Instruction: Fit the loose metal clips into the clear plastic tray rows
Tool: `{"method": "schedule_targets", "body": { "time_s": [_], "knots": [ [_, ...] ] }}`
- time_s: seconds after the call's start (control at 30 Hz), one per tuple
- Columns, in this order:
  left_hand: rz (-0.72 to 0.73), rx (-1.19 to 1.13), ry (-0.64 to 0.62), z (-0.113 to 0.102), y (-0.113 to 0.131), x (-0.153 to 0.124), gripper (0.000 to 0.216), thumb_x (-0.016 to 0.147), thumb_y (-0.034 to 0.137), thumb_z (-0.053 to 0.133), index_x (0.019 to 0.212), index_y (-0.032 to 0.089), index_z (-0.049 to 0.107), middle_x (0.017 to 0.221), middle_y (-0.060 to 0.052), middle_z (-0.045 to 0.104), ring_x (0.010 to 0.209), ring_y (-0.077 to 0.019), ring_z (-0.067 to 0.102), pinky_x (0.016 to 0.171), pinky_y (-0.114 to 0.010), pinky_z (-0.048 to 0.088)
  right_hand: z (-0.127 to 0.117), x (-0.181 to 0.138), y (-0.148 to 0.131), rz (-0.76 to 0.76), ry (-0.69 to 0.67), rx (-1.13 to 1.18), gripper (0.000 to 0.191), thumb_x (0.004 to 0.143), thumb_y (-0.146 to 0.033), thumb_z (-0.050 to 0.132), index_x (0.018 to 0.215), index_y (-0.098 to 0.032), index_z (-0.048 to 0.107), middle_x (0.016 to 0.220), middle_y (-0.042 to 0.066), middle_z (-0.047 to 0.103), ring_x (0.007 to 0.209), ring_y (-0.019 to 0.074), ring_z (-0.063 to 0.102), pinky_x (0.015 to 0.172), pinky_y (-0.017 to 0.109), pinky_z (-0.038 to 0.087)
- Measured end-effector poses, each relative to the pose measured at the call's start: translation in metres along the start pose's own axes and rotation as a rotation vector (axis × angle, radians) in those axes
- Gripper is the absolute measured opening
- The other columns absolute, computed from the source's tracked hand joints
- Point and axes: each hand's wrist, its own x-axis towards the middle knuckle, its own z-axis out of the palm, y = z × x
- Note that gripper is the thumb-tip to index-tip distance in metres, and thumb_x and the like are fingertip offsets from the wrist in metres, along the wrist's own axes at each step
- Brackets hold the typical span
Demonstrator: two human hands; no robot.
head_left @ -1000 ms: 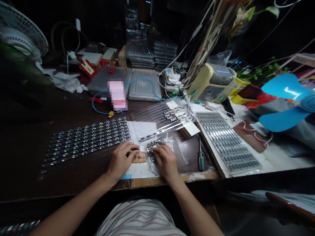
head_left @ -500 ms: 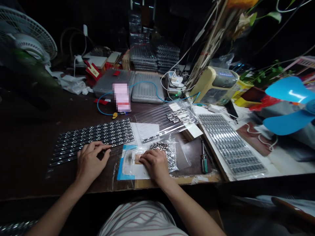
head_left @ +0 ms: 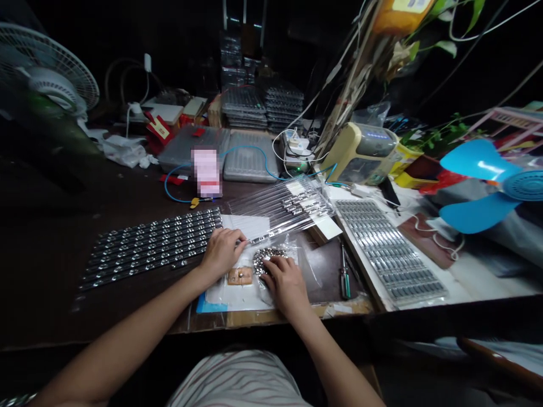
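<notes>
My left hand (head_left: 223, 250) is at the near left end of a clear ribbed plastic tray (head_left: 258, 210), thumb and fingertips pinched together; what lies between them is too small to make out. A row of small black-and-silver parts (head_left: 271, 233) lies in the tray's front groove beside it. My right hand (head_left: 289, 284) reaches with bent fingers into a pile of small shiny metal pieces (head_left: 263, 259) on a clear bag; its fingertips are partly hidden. Between the hands lies a small orange-brown block (head_left: 240, 276) with tiny metal pieces on it. Dark strips with silver parts (head_left: 148, 246) lie to the left.
A green-handled screwdriver (head_left: 345, 282) lies right of the bag. Farther right are a filled clear tray (head_left: 390, 249) and a blue-bladed fan (head_left: 479, 186). Behind stand a phone-like pixelated object (head_left: 206, 172), a blue cable (head_left: 169, 192), stacked trays (head_left: 284, 104) and a yellowish machine (head_left: 360, 152).
My left hand has moved right from the dark strips to the clear tray's end. My right hand has left the orange-brown block and shifted right onto the metal pieces.
</notes>
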Motion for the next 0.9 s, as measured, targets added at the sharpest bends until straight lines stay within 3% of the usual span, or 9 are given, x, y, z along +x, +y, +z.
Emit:
{"method": "schedule_targets", "body": {
  "time_s": [0.1,0.23,0.37,0.5,0.7,0.9],
  "knots": [
    [-0.105,-0.218,-0.010,-0.013,-0.011,-0.019,0.016,0.087,0.028,0.053,0.095,0.020,0.064,0.087,-0.003,0.070,0.080,-0.0199,0.064,0.076,-0.033,0.046,0.005,0.000,0.000,0.027,0.022,0.037,0.004,0.086,-0.024,0.064,0.089,-0.022,0.067,0.088,0.004,0.065,0.085,0.0206,0.054,0.071,0.031,0.040],
    [-0.183,-0.476,-0.109,-0.023,-0.022,-0.048,0.029,0.090,0.031,0.044,0.110,0.021,0.063,0.103,-0.005,0.067,0.070,-0.0145,0.065,0.063,-0.027,0.051,0.014,0.005,-0.002,0.046,0.110,0.096,0.005,0.085,-0.025,0.066,0.082,-0.023,0.067,0.085,0.003,0.064,0.080,0.0181,0.054,0.069,0.030,0.039],
    [-0.188,-0.466,-0.087,-0.015,-0.021,-0.067,0.023,0.086,0.032,0.052,0.097,0.022,0.069,0.099,-0.005,0.067,0.085,-0.0179,0.065,0.064,-0.025,0.053,0.019,0.007,0.001,0.048,0.190,0.183,0.009,0.088,-0.027,0.062,0.083,-0.024,0.068,0.087,0.003,0.065,0.080,0.0170,0.055,0.072,0.029,0.041],
    [-0.194,-0.435,-0.031,0.000,-0.013,-0.072,0.017,0.083,0.029,0.058,0.094,0.020,0.069,0.089,-0.004,0.069,0.075,-0.0161,0.065,0.063,-0.025,0.053,0.020,0.004,0.004,0.058,0.220,0.278,0.012,0.091,-0.025,0.056,0.092,-0.023,0.068,0.086,0.004,0.068,0.081,0.0181,0.058,0.074,0.031,0.044],
    [-0.055,-0.394,0.020,0.008,-0.006,-0.074,0.014,0.085,0.027,0.059,0.092,0.021,0.070,0.090,-0.004,0.067,0.080,-0.0160,0.064,0.066,-0.025,0.052,0.019,0.004,0.006,0.096,0.255,0.425,0.017,0.091,-0.017,0.050,0.098,-0.021,0.064,0.092,0.005,0.068,0.087,0.0193,0.061,0.079,0.033,0.048],
    [0.009,-0.322,0.041,0.012,-0.005,-0.079,0.015,0.086,0.027,0.059,0.095,0.022,0.070,0.088,-0.004,0.066,0.082,-0.0164,0.063,0.073,-0.026,0.050,0.017,0.004,0.006,0.085,0.213,0.442,0.009,0.088,-0.021,0.057,0.086,-0.022,0.066,0.084,0.003,0.068,0.082,0.0193,0.061,0.075,0.032,0.048]
  ]
}}
